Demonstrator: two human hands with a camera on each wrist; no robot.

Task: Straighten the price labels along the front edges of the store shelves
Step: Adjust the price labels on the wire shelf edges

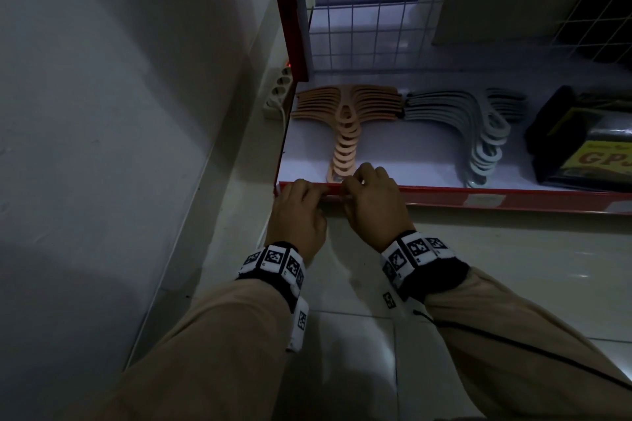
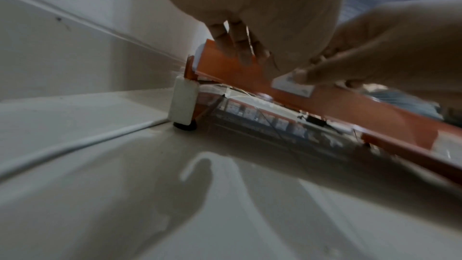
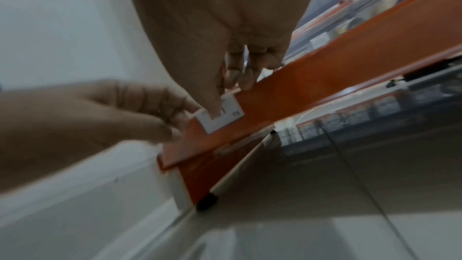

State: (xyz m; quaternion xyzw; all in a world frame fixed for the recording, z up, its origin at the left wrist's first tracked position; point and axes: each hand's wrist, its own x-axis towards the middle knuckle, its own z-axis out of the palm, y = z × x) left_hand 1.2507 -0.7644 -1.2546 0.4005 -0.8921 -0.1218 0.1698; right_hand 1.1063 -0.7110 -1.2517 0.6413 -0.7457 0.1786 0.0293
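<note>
Label (image 3: 220,114) on red rail (image 1: 478,196), bottom shelf, far left end. Right hand (image 1: 371,202) thumb pressing label face, fingers hooked over rail top. Left hand (image 1: 297,212) pinching label's left edge. Risk: uneven pull, creased or torn label, skewed reseat.

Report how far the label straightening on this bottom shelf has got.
Done: nothing here can be confirmed as straightened. In hand: both hands work the white price label near the left end of the red shelf edge; the right hand presses its thumb on it, while the left hand holds its left end. Left: another label further right along that edge is untouched, its alignment unclear.
</note>
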